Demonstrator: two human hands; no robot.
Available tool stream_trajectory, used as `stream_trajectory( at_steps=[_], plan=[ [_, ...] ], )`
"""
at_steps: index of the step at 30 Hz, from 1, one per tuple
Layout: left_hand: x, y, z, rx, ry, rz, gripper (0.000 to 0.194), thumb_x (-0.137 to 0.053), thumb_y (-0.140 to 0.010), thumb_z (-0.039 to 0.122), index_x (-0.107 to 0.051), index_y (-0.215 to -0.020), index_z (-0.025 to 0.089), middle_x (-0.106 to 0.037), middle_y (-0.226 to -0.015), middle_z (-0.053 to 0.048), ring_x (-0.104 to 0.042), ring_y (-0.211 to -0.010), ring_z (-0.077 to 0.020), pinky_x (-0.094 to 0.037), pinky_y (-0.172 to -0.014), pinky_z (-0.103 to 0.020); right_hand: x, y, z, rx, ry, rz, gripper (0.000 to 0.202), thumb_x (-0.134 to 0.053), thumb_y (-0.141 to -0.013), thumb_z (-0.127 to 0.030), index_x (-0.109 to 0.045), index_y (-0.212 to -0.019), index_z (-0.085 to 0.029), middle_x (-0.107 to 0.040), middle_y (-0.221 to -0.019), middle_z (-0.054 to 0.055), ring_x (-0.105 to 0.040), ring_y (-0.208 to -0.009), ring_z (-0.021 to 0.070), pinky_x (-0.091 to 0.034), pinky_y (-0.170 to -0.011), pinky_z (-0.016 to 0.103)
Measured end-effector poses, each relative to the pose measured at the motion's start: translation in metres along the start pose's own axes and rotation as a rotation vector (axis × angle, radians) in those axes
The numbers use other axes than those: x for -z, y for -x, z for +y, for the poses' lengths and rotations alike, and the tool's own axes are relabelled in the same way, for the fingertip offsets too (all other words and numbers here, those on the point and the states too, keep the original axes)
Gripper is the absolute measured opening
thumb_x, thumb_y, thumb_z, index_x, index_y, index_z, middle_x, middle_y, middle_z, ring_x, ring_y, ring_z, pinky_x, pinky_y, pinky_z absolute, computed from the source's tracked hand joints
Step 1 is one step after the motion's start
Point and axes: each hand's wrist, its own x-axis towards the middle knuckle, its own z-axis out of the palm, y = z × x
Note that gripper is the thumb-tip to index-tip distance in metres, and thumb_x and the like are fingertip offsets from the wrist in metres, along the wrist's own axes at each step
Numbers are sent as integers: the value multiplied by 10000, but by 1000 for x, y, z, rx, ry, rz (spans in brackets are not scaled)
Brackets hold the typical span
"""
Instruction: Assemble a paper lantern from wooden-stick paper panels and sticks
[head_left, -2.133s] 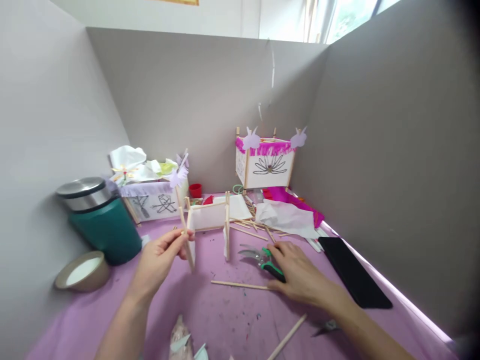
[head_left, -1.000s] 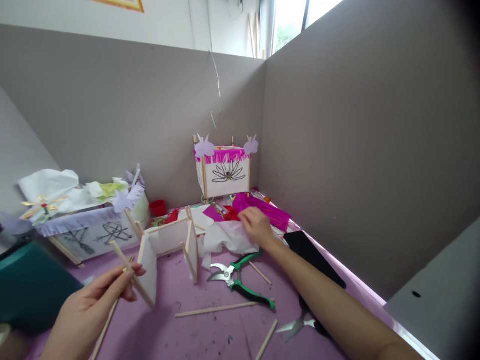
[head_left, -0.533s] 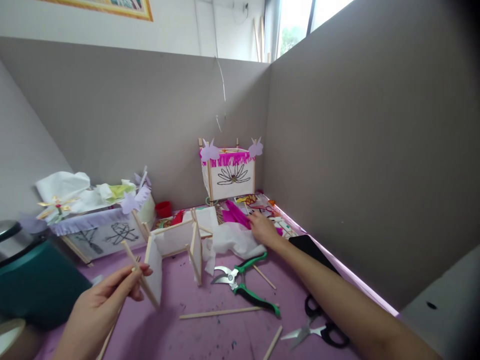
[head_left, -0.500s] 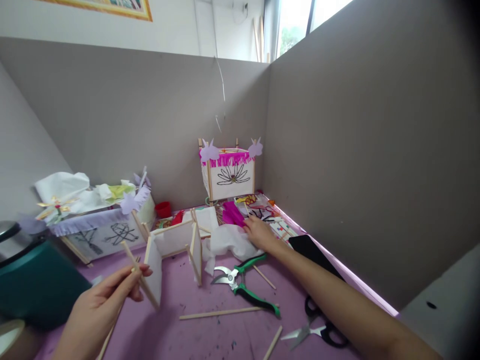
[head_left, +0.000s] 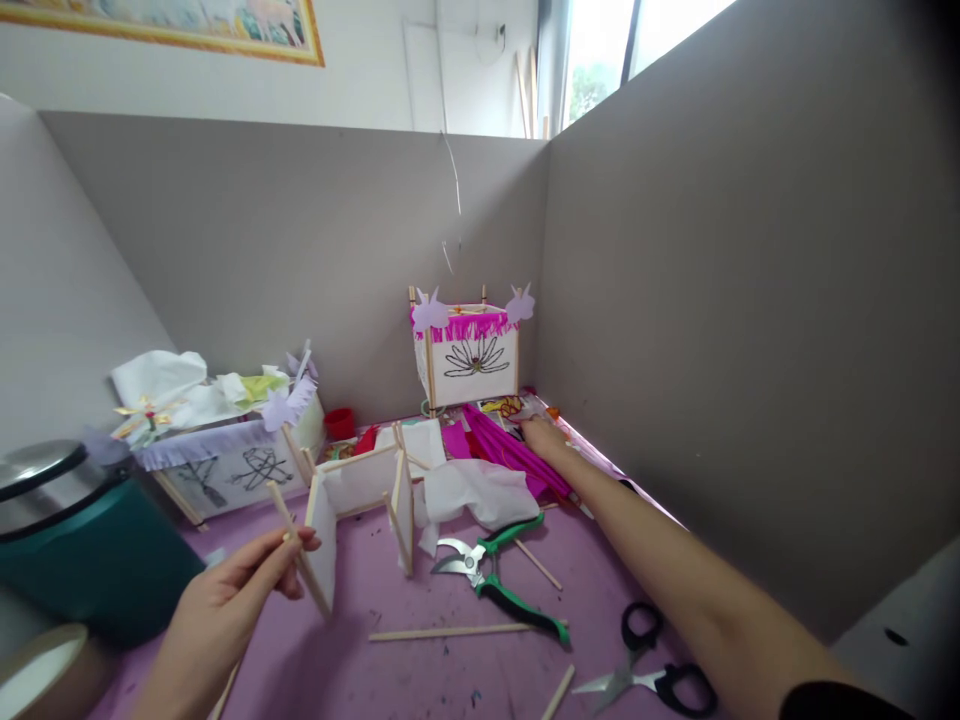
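At the left, my left hand [head_left: 251, 580] pinches a slim wooden stick [head_left: 309, 575], held tilted at the near left edge of a small frame [head_left: 360, 480] of wooden sticks and white panels. Whether stick and frame are joined I cannot tell. Far back on the right, my right hand [head_left: 544, 440] reaches into a pile of craft bits, beside a long strip of magenta paper [head_left: 510, 450]. Its fingertips are hidden among the bits. A crumpled white sheet [head_left: 480, 490] lies just in front of the magenta paper.
Green-handled pruning shears [head_left: 487, 580] lie spread mid-table, near loose sticks [head_left: 442, 633]. Scissors [head_left: 652, 670] lie under my right forearm. A finished-looking lantern box [head_left: 480, 360] stands at the back, another [head_left: 240, 470] at left. A teal flask [head_left: 97, 560] and tape roll [head_left: 45, 670] stand left.
My right hand has moved farther back and right. The magenta paper now stretches out rightward beside it, over the table's right side. My left hand still holds the stick; the view has shifted slightly.
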Motion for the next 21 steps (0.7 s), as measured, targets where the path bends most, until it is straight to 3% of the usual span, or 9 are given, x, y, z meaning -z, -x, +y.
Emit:
stream_trajectory(
  at_steps=[4,10,13,16,17,19,21],
  plan=[
    [-1,0,2,-18,65,-10,396,-658,-671,539,-735,-811,176,-673,-658,-45,-624,-681,-203,-523,-627,-263,-2,-5,-3,-33,1,-15,320,-547,-903,-329,-549,-1178,-164,-569,-1183,84,-586,-1000,202,-506,-839,411],
    [1,-1,1,-28,114,-66,420,-629,-730,517,-719,-912,149,-651,-620,-34,-584,-617,-171,-496,-608,-262,21,-2,13,-88,-144,130,290,-535,-909,-343,-574,-1116,-144,-618,-1074,68,-616,-905,173,-520,-786,373],
    [0,0,3,-36,146,-87,428,-610,-744,526,-714,-906,143,-618,-583,-22,-565,-587,-168,-487,-600,-274,40,8,18,-42,-254,212,262,-442,-932,-301,-618,-1042,-141,-688,-869,45,-648,-716,143,-507,-653,279],
    [-2,2,6,-49,158,-102,432,-593,-755,535,-712,-895,144,-589,-544,-13,-554,-565,-168,-474,-592,-276,59,23,18,48,-321,281,212,-491,-838,-274,-685,-831,-191,-714,-741,42,-662,-691,186,-474,-618,273],
    [-3,2,8,-49,166,-106,430,-590,-758,536,-712,-891,146,-586,-534,-12,-552,-559,-167,-469,-586,-272,64,29,17,78,-334,312,178,-524,-791,-265,-688,-758,-208,-722,-762,48,-665,-741,209,-471,-652,288],
    [-5,3,9,-45,194,-115,430,-584,-760,544,-711,-881,152,-599,-553,-14,-540,-538,-157,-454,-559,-263,71,38,15,125,-377,382,210,-502,-777,-287,-705,-791,-235,-734,-867,55,-662,-825,229,-465,-707,311],
    [-6,3,10,-44,217,-118,431,-581,-761,553,-710,-862,154,-589,-535,-6,-521,-506,-143,-440,-541,-252,76,46,13,152,-414,412,268,-475,-785,-349,-719,-835,-250,-735,-841,62,-667,-782,243,-467,-677,329]
  ],
)
